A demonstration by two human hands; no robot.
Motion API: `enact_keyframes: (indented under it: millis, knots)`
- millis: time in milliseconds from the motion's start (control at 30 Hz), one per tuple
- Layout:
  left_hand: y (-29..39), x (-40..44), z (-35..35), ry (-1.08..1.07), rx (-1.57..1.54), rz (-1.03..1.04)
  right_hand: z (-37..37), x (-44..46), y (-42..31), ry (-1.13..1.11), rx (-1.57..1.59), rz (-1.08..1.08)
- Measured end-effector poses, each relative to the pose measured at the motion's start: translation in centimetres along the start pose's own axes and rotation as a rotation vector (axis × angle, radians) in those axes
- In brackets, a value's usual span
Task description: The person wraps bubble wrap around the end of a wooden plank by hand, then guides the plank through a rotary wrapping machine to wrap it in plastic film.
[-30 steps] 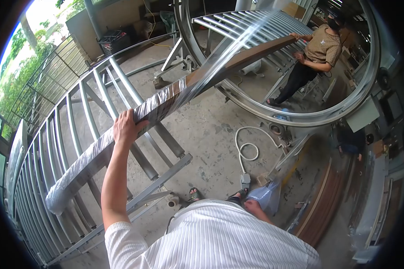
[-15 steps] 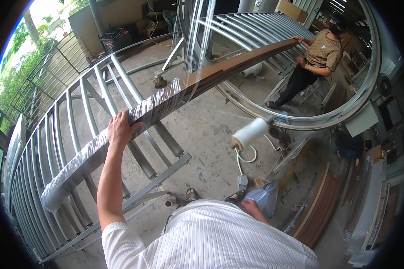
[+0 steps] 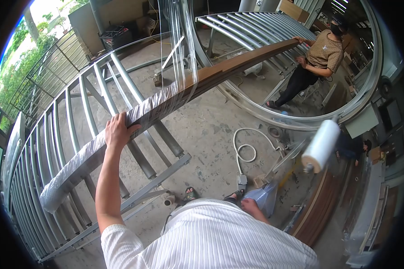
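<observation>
My left hand (image 3: pixel 117 131) is closed over the wrapped part of a long brown board bundle (image 3: pixel 220 71). Clear film (image 3: pixel 83 159) covers the bundle's near end, and loose strands of film (image 3: pixel 177 45) stretch up from where the wrapping stops. The bundle lies across the metal rollers (image 3: pixel 89 105) and passes through a large ring (image 3: pixel 256 115). On the ring's lower right hangs a white film roll (image 3: pixel 321 145). My right hand (image 3: pixel 250 206) hangs low beside my shirt, its fingers curled; what it holds, if anything, cannot be made out.
Beyond the ring a co-worker (image 3: pixel 325 51) holds the bundle's far end above a second roller table (image 3: pixel 251 29). A foot pedal (image 3: pixel 242 180) with a white hose (image 3: pixel 236 148) lies on the floor. Brown boards (image 3: pixel 316 204) are stacked at the right. Another person (image 3: pixel 348 145) crouches behind the film roll.
The film roll has travelled round the ring to its lower right. The film strands have swung left and now stand nearly upright. My left hand and the bundle's near end have shifted slightly left.
</observation>
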State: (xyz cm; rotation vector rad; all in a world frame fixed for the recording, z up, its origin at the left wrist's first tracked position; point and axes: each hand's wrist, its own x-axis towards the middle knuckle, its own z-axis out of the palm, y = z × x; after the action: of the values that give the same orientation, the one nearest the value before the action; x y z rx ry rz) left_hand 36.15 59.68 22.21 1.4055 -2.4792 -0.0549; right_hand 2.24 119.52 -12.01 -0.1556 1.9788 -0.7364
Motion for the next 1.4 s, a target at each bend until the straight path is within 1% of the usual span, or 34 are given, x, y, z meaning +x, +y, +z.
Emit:
enact_keyframes:
  millis: [133,233,367,433,767,1167,1233,1333,1400]
  knots:
    - [0.0,0.0,0.1,0.007,-0.005,0.003,-0.1,1.2,1.0,0.005,0.001,0.004]
    - [0.1,0.1,0.2,0.000,0.002,0.003,0.1,-0.5,-1.2,0.012,-0.011,-0.008]
    - [0.3,0.1,-0.1,-0.009,0.001,0.007,0.1,0.4,-0.2,0.022,-0.030,-0.010]
    - [0.0,0.0,0.2,0.032,-0.006,0.028,0.2,0.3,-0.1,0.026,-0.012,-0.034]
    - [-0.8,-0.6,0.1,0.057,-0.007,0.044,0.0,-0.5,-0.9,0.026,-0.031,-0.017]
    - [-3.5,-3.0,-1.5,0.017,0.028,-0.020,0.2,0.4,0.0,0.019,-0.082,-0.030]
    - [-4.2,-3.4,-1.3,0.077,0.038,0.006,0.3,0.5,-0.2,0.017,-0.051,-0.014]
    - [-5.2,-3.7,-1.0,0.108,0.069,0.041,0.5,-0.1,-1.2,0.019,-0.034,-0.006]
    - [-5.0,-3.9,-1.3,0.102,0.071,0.038,0.6,0.6,-0.3,-0.001,-0.003,-0.010]
